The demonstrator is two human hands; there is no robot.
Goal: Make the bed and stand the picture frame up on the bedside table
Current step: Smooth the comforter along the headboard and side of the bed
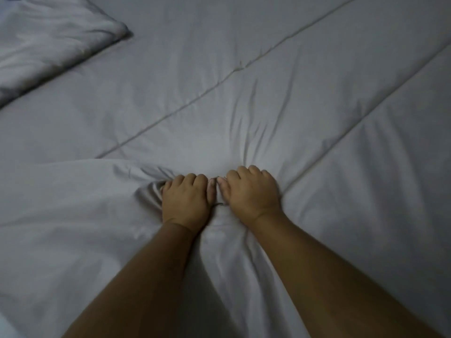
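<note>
Head camera view, looking down at a grey quilted comforter (268, 106) that fills nearly the whole frame, so the bed underneath is hidden. My two bare forearms reach up from the bottom edge to the lower centre. My left hand (185, 201) and right hand (251, 191) sit side by side, knuckles up and thumbs almost touching. The fingers of both are curled down into the cloth, each clenching a bunch of comforter. Creases fan out from the grip, and a looser, paler fold (73, 191) lies heaped across the lower left. Two stitched seams (195, 98) run diagonally from the middle toward the upper right. A grey pillow (48, 40) lies in the upper left corner, its corner pointing toward the centre. The picture frame and the bedside table are not in view.

I judge this to be the step of drawing the comforter flat. With my hands this close together, a pull will likely drag a ridge through the middle. It would go better if I moved them well apart before pulling. I should then pull both sides evenly, so neither side runs ahead. The seams make a good guide, since they should end up square with the bed edges rather than slanted. Afterwards I would let go and sweep open palms outward over the creases and the heaped fold at the lower left. A hard tug could shift the pillow.
</note>
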